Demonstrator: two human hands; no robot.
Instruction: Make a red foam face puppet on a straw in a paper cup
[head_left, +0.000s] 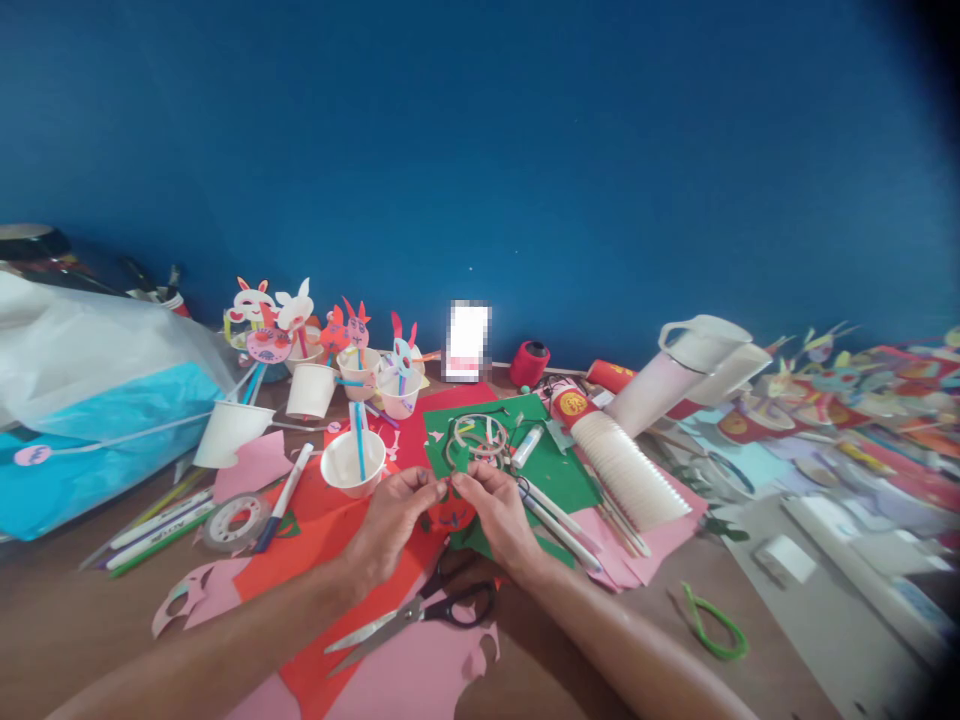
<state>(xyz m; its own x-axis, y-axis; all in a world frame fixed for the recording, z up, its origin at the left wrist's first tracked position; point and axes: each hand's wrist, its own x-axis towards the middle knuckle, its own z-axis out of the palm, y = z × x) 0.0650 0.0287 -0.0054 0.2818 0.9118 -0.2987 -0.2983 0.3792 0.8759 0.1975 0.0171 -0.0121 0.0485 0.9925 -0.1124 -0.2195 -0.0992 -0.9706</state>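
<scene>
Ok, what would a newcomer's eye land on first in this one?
Probably the blue wall filling the upper half, with a bright pixelated rectangle at its foot. Below, the left hand and right hand meet at a small orange-red paper piece. Eared paper faces on sticks stand in white cups to the left.

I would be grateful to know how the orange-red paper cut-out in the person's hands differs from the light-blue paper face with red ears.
The orange-red paper cut-out is held by the left hand and right hand, whereas the light-blue paper face stands above a white cup. The cut-out is orange-red with dark marks; the face is pale blue, with upright red ears. Both are paper.
</scene>
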